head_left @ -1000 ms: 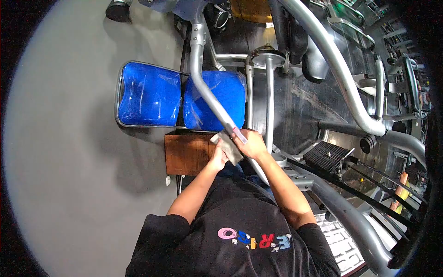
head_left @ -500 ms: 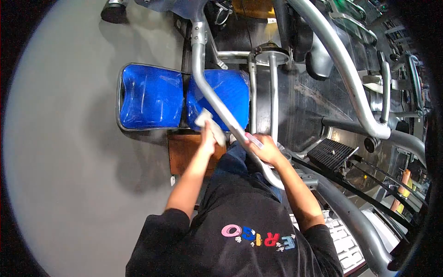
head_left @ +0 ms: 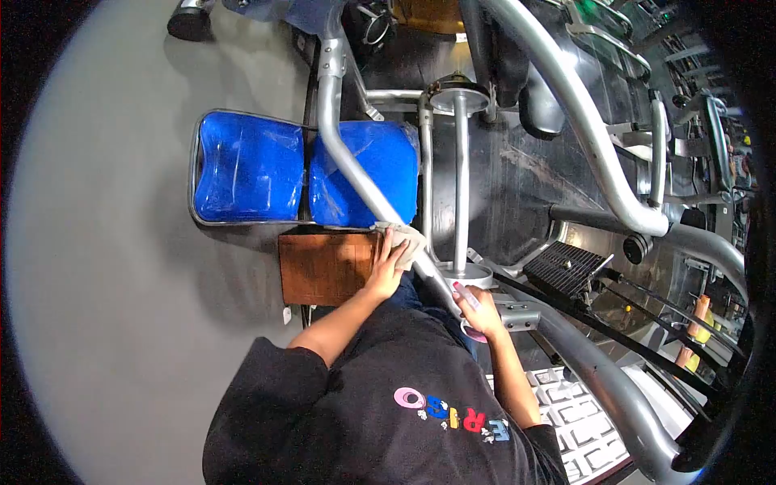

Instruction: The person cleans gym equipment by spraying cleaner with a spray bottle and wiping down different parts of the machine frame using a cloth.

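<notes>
The left hand [head_left: 388, 272] has its fingers bent over a folded pale cloth [head_left: 411, 245], pressing it against a slanting silver bar [head_left: 353, 171], so the cloth sits over the tube just past the edge of a blue pad. Lower down, right beside the same bar, the right hand [head_left: 485, 317] has its fingers closed around a small clear object with a reddish end [head_left: 466, 296]; I can't make out from here exactly what it is. Both forearms reach out from a black T-shirt [head_left: 347, 396] with colourful letters across the chest. Beside the left hand there's a brown wooden box [head_left: 323, 271], and next to that a chair with two blue pads [head_left: 250, 168], glossy with clear plastic, the bar crossing above the nearer one. On the other side of the bar an upright silver post [head_left: 461, 182] runs between two round plates, and farther right sits a black ribbed plate [head_left: 566, 269] near a thick grey tube [head_left: 602, 372]. Plain grey floor [head_left: 113, 283] spreads away on the left.
</notes>
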Demonstrator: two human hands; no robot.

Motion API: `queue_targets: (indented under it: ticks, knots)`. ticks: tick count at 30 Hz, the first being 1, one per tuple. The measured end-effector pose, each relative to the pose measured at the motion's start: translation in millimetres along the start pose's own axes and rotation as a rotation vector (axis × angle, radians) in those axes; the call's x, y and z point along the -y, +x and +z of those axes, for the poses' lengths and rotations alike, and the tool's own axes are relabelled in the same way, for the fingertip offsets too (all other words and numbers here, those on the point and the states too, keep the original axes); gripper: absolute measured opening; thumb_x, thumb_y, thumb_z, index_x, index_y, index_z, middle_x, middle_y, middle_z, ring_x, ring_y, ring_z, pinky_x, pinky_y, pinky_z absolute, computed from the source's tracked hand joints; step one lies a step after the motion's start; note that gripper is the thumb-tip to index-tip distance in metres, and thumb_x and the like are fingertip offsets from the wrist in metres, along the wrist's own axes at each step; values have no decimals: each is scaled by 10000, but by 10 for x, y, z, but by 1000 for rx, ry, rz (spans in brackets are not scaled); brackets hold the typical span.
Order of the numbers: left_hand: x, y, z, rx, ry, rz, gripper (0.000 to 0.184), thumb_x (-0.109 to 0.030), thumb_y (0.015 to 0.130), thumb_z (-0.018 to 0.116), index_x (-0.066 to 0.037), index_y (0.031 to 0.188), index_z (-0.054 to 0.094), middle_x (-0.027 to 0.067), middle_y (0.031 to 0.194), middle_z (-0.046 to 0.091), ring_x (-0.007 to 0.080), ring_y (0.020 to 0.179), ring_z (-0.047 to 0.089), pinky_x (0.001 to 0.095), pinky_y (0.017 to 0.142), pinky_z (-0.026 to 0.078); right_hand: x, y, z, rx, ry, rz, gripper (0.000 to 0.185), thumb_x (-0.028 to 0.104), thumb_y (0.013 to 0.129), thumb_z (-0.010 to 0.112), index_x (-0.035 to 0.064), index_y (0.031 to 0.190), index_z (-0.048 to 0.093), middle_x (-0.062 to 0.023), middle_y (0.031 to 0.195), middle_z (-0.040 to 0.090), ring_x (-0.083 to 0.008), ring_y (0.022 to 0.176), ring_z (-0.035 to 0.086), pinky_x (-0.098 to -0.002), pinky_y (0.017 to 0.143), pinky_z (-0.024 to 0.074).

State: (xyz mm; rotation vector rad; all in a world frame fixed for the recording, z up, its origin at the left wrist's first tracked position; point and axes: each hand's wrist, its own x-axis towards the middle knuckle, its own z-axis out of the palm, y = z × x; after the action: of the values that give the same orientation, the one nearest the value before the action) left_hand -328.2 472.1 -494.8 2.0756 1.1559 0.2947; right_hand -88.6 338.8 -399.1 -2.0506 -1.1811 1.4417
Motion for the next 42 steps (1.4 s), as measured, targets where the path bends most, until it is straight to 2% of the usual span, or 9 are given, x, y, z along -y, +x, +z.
queue_targets:
  ticks: [7, 9, 15, 20, 21, 31, 35, 38, 42]
  knots:
    - [-74, 599, 104, -382, -351, -71, 587, 30, 857, 489, -163, 1411, 461, 260, 1571, 32, 404, 1454, 103, 431, 1181, 126, -3, -115, -46, -37, -68, -98, 407, 405, 869, 583, 2, 832, 620, -228, 769, 624, -413, 773, 629, -460, 700, 481]
    - [52, 703, 171, -608, -540, -176, 475, -28, 916, 442, -79, 1388, 469, 250, 1505, 302, 302, 1450, 191, 400, 1184, 114, 17, -182, -137, -72, -75, -94, 407, 400, 861, 592, -5, 832, 621, -230, 776, 621, -414, 769, 622, -459, 704, 479]
    - [665, 953, -930, -838, -1257, -665, 444, -366, 1023, 408, -12, 1280, 486, 135, 1123, 613, 233, 901, 635, 356, 758, 542, -109, -397, -271, -159, 59, 26, 387, 360, 874, 598, -21, 808, 605, -191, 719, 590, -355, 707, 618, -438, 670, 468]
    - [954, 1190, -1312, -726, -795, -661, 541, -466, 1013, 386, -13, 1299, 460, 147, 1220, 597, 268, 1119, 585, 402, 931, 474, -347, -500, -193, -178, -23, 41, 392, 362, 879, 607, -17, 785, 568, -211, 730, 577, -403, 707, 596, -454, 648, 453]
    - [1111, 1222, -1118, -693, -969, -620, 491, -435, 1024, 386, 1, 1178, 551, 123, 1097, 616, 165, 850, 558, 322, 712, 460, -340, -513, -181, -176, 2, 55, 396, 369, 880, 609, -16, 791, 572, -214, 735, 582, -404, 714, 599, -452, 651, 455]
    - [887, 278, 146, -167, -1235, -1099, 805, -697, 900, 419, -71, 1404, 371, 117, 1381, 469, 268, 1204, 474, 462, 922, 441, -171, -518, -92, -145, -72, 66, 402, 397, 880, 610, -2, 832, 610, -226, 763, 622, -414, 758, 634, -449, 655, 482]
    - [763, 254, -167, -379, -1386, -755, 584, -525, 1001, 369, -45, 1309, 492, 101, 1226, 581, 220, 1096, 567, 388, 937, 458, -181, -463, -65, -159, -114, 9, 387, 390, 880, 607, 7, 822, 610, -226, 775, 626, -417, 789, 644, -458, 660, 487]
    - [693, 719, -796, -462, -930, -740, 482, -460, 1020, 384, -39, 1138, 585, 69, 983, 633, 166, 933, 600, 362, 827, 491, -102, -450, -102, -159, -89, 29, 380, 381, 877, 608, 7, 810, 603, -224, 766, 621, -415, 768, 639, -456, 654, 483]
    - [886, 1567, -1099, -463, 267, -105, 434, -253, 970, 458, -7, 1323, 514, 226, 1356, 496, 383, 1291, 408, 490, 1097, 283, -100, -447, -121, -158, -75, 26, 369, 368, 873, 614, 5, 810, 600, -221, 757, 615, -413, 746, 632, -451, 650, 480]
